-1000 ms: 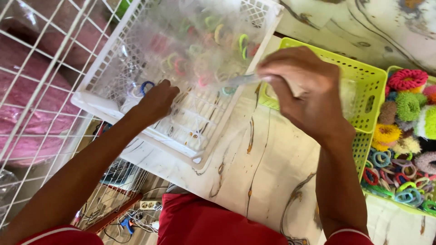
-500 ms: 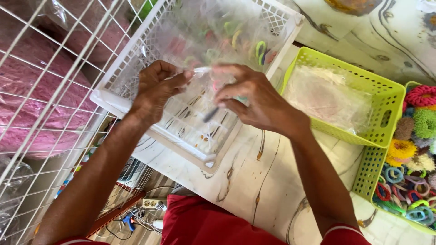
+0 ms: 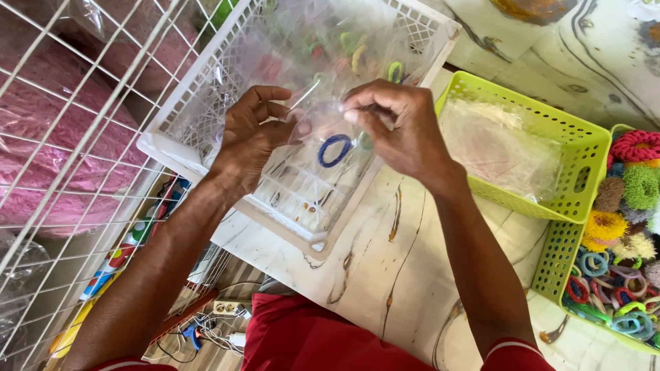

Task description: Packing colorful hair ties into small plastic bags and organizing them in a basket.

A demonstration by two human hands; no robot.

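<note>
Two baskets and a wire rack frame your working area, all seen from above. Largest is the white wire rack along your left side, with pink bundles in plastic behind its grid. Next comes the marbled tabletop, which carries the white plastic basket; this basket holds clear packets of coloured hair ties and overhangs the table's near-left edge. To its right stands a lime-green basket filled with empty clear bags, and beside that a second green basket heaped with coloured hair ties and fluffy scrunchies. Your left hand and right hand meet over the white basket; each is closed in a pinch on the upper edge of one small clear plastic bag, left fingers curled at its left side, right fingertips gripping its top. Smallest is the blue hair tie, a ring lying inside that bag, between and just below your two hands
</note>
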